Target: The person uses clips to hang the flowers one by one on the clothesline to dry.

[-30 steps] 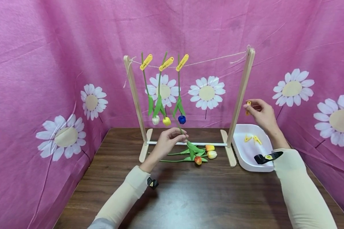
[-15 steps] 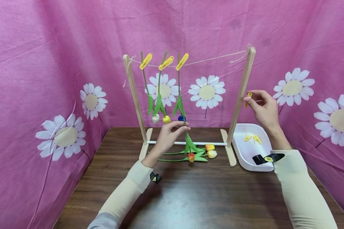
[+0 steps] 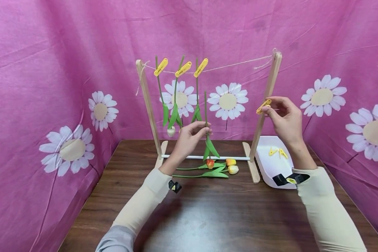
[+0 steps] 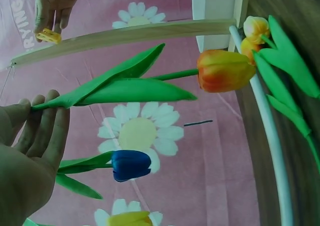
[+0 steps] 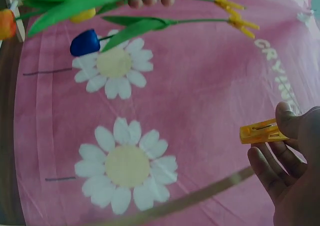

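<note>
My left hand (image 3: 191, 138) pinches the green stem of an orange-red artificial tulip (image 4: 226, 70), which hangs bloom down in front of the rack. Beside the rack's right post, my right hand (image 3: 285, 117) holds a yellow clothespin (image 5: 261, 132) between thumb and fingers. Three yellow clothespins (image 3: 201, 68) fix tulips upside down by their stems to the left part of a string (image 3: 236, 65). Their blooms are white (image 3: 171, 131), yellow (image 4: 129, 219) and blue (image 4: 131, 165); in the head view the left hand covers the blue one.
Two more tulips, one yellow-orange (image 3: 231, 162) and one cream (image 3: 233, 169), lie on the wooden table (image 3: 195, 213) by the rack's white crossbar (image 3: 236, 158). A white tray (image 3: 264, 175) right of the rack contains two yellow clothespins (image 3: 282, 153). Pink flowered cloth (image 3: 239, 28) surrounds the table.
The left hand has raised the orange-red tulip off the table, its stem turning upright. My right hand has moved up and slightly left with the clothespin, which has tilted.
</note>
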